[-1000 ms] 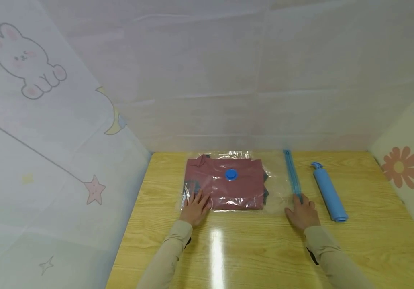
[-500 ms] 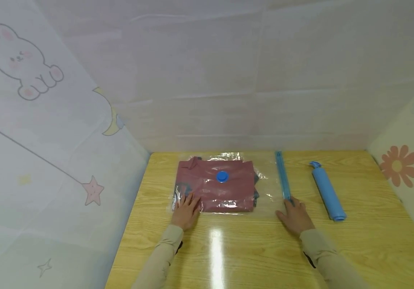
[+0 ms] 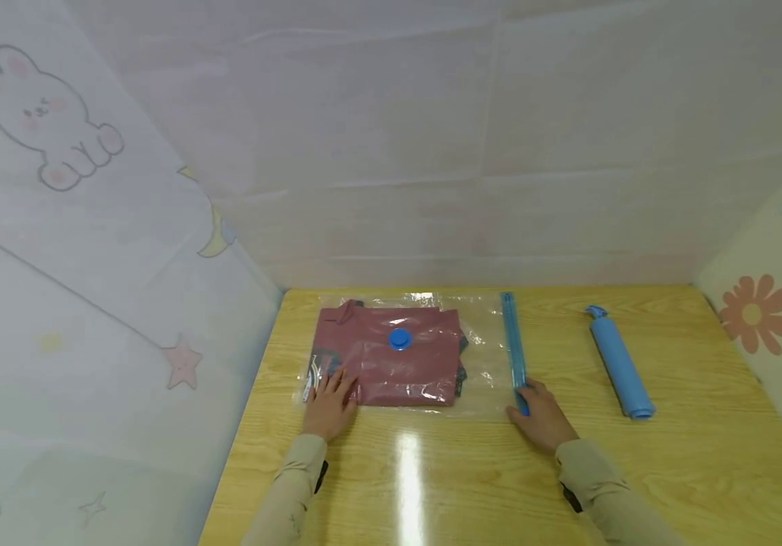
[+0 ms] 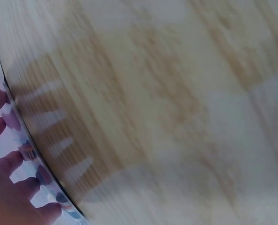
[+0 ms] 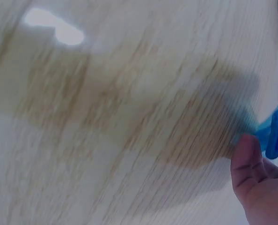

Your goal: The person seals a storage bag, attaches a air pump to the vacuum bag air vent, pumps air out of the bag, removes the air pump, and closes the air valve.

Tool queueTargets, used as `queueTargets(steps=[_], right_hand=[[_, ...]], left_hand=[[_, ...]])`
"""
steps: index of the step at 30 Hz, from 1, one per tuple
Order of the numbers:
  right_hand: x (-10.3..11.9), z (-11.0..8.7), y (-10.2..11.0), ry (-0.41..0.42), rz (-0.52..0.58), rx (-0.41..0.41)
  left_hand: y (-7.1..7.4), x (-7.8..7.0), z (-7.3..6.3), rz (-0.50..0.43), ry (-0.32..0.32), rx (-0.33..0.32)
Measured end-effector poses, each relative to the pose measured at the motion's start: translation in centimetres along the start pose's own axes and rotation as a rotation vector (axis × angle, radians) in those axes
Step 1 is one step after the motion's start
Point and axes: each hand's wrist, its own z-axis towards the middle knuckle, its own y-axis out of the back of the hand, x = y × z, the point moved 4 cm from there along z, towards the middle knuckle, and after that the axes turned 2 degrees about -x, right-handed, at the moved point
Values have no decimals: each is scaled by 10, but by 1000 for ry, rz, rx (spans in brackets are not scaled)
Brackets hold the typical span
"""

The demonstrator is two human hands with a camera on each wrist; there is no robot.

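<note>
A clear vacuum storage bag (image 3: 485,379) lies flat on the table with a folded maroon garment (image 3: 425,368) inside. Its round blue valve cap (image 3: 400,338) faces up, and a blue zip strip (image 3: 511,330) runs along the right edge. My left hand (image 3: 328,409) rests with spread fingers on the bag's near left corner; the left wrist view catches its fingertips (image 4: 26,187) at the bag's edge. At the near end of the strip, my right hand (image 3: 544,419) pinches the zip. In the right wrist view a blue zip slider (image 5: 275,136) sits between thumb and fingers.
A blue hand pump (image 3: 619,364) lies on the wooden table (image 3: 472,478) to the right of the bag. A pale covered wall (image 3: 391,227) stands along the table's back edge, with patterned walls on both sides.
Both hands have moved left and slightly nearer, and the bag has slid along with them. The zip strip is now farther from the pump, which stays in place.
</note>
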Motion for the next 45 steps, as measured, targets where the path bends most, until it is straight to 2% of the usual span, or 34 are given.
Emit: queueTargets(steps=[2, 11, 15, 19, 21, 23, 26, 28, 30, 32, 34, 36, 38, 39, 40, 42, 44, 45], right_hand=[[3, -1, 1, 7, -2, 4], [5, -9, 5, -19, 57, -29], [1, -12, 6, -99, 85, -29], [-2, -16, 7, -218, 95, 27], [-2, -17, 8, -267, 120, 55], [0, -18, 9, -288, 153, 72], [2, -17, 10, -328, 271, 78], [3, -17, 9, -364, 364, 74], [3, -18, 8, -409, 466, 67], [5, -18, 8, -430, 549, 68], [7, -19, 6, -442, 647, 88], [9, -20, 4, -449, 756, 129], [11, -21, 2, -452, 861, 180], [13, -21, 2, -451, 902, 211], [14, -22, 2, -447, 931, 242], [18, -22, 2, -440, 960, 296], [23, -22, 1, -440, 959, 333], [26, -22, 1, -441, 948, 347]], left_hand=[[1, 1, -1, -22, 4, -5], [0, 8, -3, 10, 37, -6], [2, 5, -2, 2, 56, 4], [3, 2, -1, 16, 48, -33], [4, -2, 0, -9, 47, -58], [6, -8, 1, -48, 48, -89], [10, -23, 1, -118, 34, -139], [12, -37, 1, -151, 0, -176], [13, -55, 1, -191, -32, -184], [10, -76, 0, -294, -32, -164], [5, -99, -2, -510, 27, -70], [-3, -123, -8, -808, 121, 66], [-12, -149, -17, -1126, 242, 258], [-17, -162, -22, -1250, 300, 361], [-22, -174, -28, -1346, 350, 465], [-33, -193, -39, -1461, 427, 666], [-44, -208, -47, -1522, 468, 802], [-49, -213, -50, -1552, 495, 837]])
